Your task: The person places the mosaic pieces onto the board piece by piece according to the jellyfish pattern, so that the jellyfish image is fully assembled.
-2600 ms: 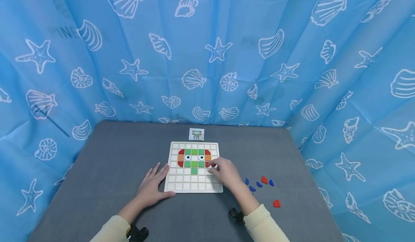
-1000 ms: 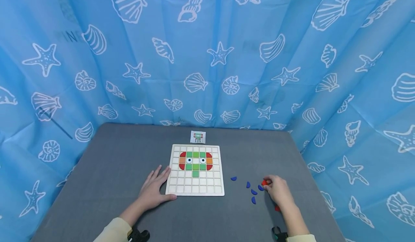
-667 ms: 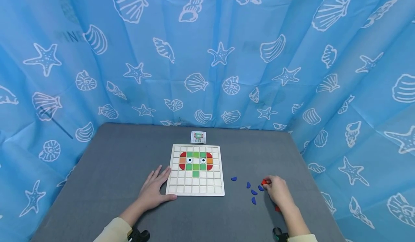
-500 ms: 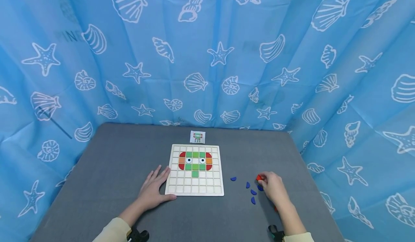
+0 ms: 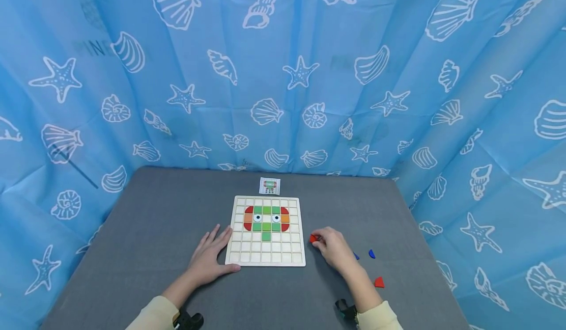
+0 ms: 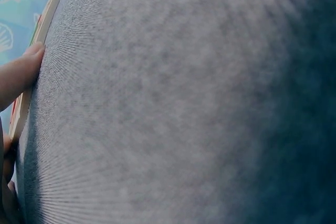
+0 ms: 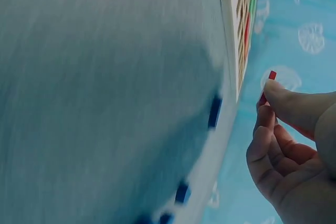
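My right hand (image 5: 333, 249) pinches a small red tile (image 5: 313, 238) between thumb and fingers, just off the right edge of a white grid board (image 5: 265, 258). In the right wrist view the red tile (image 7: 272, 75) shows edge-on at the fingertips, raised off the table. My left hand (image 5: 211, 258) lies spread at the board's left edge, fingers and thumb touching its rim. The left wrist view shows a fingertip (image 6: 34, 50) against the board's side. On the board, red, orange and green tiles and two eye tiles form a pattern, with one green tile (image 5: 266, 236) below its middle.
A small picture card (image 5: 269, 186) lies behind the board. Right of my right hand are a blue half-round piece (image 5: 372, 254) and a red piece (image 5: 379, 282). Other blue pieces (image 7: 214, 112) lie beneath the hand. A blue shell-patterned curtain (image 5: 283, 74) hangs behind the grey table.
My right hand went from the board to the loose pieces, took hold of a red tile and carried it left toward the board. The left hand stayed at the board's edge.
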`<state>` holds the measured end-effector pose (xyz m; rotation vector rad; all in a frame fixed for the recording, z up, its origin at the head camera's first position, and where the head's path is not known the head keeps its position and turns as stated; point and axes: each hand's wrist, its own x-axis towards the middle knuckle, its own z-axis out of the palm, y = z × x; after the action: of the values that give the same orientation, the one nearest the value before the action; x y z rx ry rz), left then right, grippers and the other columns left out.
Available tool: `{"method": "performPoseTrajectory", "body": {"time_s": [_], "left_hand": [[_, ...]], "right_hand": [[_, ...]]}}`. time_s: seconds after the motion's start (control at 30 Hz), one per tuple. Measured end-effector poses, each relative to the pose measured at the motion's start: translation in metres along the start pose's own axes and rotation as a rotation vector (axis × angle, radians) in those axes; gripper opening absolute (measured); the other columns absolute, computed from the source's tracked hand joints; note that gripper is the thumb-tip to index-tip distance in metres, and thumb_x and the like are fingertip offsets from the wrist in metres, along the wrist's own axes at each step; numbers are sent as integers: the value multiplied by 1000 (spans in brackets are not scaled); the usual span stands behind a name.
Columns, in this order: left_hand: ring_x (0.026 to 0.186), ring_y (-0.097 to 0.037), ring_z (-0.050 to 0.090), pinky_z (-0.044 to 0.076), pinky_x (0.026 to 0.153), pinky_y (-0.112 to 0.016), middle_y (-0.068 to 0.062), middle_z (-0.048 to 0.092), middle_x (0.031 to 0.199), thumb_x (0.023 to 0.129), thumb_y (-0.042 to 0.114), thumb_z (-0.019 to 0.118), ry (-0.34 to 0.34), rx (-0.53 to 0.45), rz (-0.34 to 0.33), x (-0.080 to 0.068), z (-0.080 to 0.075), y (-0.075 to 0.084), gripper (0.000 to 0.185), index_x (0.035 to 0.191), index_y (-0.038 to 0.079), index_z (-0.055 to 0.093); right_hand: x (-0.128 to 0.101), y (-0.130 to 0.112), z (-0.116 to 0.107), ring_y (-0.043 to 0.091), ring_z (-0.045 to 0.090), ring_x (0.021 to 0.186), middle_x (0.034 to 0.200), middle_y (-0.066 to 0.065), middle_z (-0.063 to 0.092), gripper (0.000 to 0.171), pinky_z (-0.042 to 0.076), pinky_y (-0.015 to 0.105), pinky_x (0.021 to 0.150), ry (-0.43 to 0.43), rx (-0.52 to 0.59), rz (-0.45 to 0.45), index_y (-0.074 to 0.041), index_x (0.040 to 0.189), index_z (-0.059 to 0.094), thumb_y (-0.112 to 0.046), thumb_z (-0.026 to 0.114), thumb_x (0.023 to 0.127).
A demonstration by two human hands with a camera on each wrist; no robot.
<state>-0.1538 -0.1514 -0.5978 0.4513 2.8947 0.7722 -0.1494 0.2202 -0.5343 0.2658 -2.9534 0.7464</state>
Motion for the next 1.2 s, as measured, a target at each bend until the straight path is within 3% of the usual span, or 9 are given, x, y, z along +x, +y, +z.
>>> {"method": "performPoseTrajectory", "body": {"time_s": [0.43, 0.73, 1.0, 1.2], "left_hand": [[156, -35, 15, 13, 123, -58, -3, 32, 165, 71, 81, 69, 9, 10, -2, 0, 0, 1, 117, 160, 14, 31], [156, -36, 15, 13, 123, -59, -4, 32, 165, 72, 80, 68, 12, 17, 12, 0, 0, 1, 117, 159, 13, 31], [156, -35, 14, 12, 124, -58, -4, 31, 165, 72, 80, 68, 3, 11, 8, 0, 0, 0, 116, 160, 13, 30], [156, -36, 14, 12, 123, -59, -5, 32, 165, 72, 79, 69, 2, -3, 5, 0, -1, 2, 116, 160, 13, 30]], "right_hand": [[19, -39, 20, 10, 51, 76, 92, 1, 64, 21, 45, 23, 63, -67, 26, -77, -9, 110, 76, -10, 77, 89], [40, -57, 36, 11, 56, 77, 96, 5, 69, 21, 50, 28, 66, -125, 25, -159, -6, 108, 77, -12, 78, 88], [48, -67, 52, 14, 61, 84, 98, 5, 70, 18, 54, 33, 73, -216, 22, -114, -7, 108, 77, -7, 76, 89], [49, -67, 54, 12, 61, 84, 98, 3, 69, 17, 54, 31, 73, -218, 41, -91, -9, 106, 78, -8, 77, 89]]}}
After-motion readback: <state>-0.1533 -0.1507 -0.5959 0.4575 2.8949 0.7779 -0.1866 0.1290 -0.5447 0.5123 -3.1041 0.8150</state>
